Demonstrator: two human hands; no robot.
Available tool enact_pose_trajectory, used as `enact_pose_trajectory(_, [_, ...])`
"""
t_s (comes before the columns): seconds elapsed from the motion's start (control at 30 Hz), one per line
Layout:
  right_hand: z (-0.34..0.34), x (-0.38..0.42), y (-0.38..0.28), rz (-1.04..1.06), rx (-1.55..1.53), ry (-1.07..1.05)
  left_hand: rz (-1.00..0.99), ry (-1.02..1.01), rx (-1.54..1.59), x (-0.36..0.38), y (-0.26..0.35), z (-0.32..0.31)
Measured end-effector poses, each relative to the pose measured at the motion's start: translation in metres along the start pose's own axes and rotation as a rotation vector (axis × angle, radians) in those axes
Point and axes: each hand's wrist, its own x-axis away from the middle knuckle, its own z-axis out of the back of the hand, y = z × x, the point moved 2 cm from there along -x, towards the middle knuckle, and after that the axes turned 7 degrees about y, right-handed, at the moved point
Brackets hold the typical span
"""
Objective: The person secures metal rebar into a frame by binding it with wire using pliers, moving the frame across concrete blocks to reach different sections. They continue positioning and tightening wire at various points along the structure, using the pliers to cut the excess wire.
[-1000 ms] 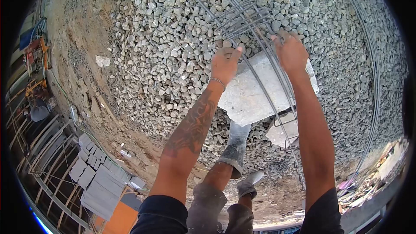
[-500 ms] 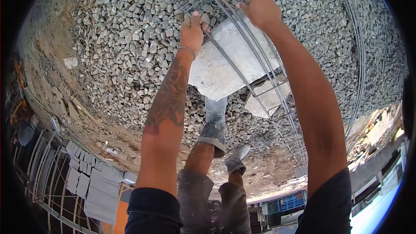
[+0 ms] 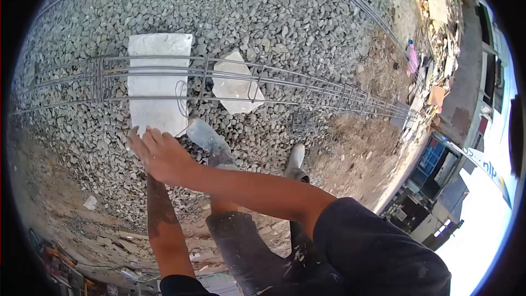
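Head view: looking down at a gravel bed (image 3: 285, 16) that fills most of the frame.
Cage: rebar cage (image 3: 230, 85) lies lengthwise from 9 to 3 o'clock across the gravel, propped on two slabs, seemingly to keep the bars off the stones.
Slabs: big slab (image 3: 156, 85) at 10 o'clock, small slab (image 3: 233, 85) near centre, both under the cage.
Boots: one boot (image 3: 211, 142) just below the cage, the other (image 3: 296, 160) at 5 o'clock.
Right hand (image 3: 159, 156): fingers spread, released, holding nothing, just below the big slab and apart from the cage.
Left hand: hidden behind the right; only the tattooed forearm (image 3: 161, 219) shows, so its grip cannot be told.
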Motion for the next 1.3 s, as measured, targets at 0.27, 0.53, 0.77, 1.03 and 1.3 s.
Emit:
enact_pose_trajectory(0.27, [0.229, 0.230, 0.080, -0.947, -0.914, -0.185, 0.407, -0.795, 0.213, 0.194, 0.247, -0.060])
enact_pose_trajectory(0.53, [0.444, 0.491, 0.162, -1.383, -1.719, 0.798, -0.172, -1.666, 0.012, 0.439, 0.503, -0.188])
enact_pose_trajectory(0.77, [0.574, 0.709, 0.102, -1.082, -1.841, 2.345, -0.179, -2.208, 0.230, 0.581, 0.606, -0.238])
enact_pose_trajectory(1.03, [0.566, 0.799, 0.091, -0.382, -1.721, 2.809, 0.514, -2.354, 0.003, 0.663, 0.639, -0.274])
enact_pose_trajectory(1.3, [0.677, 0.854, 0.178, -0.531, -1.315, 2.904, 0.172, -2.452, -0.104, 0.732, 0.694, -0.417])
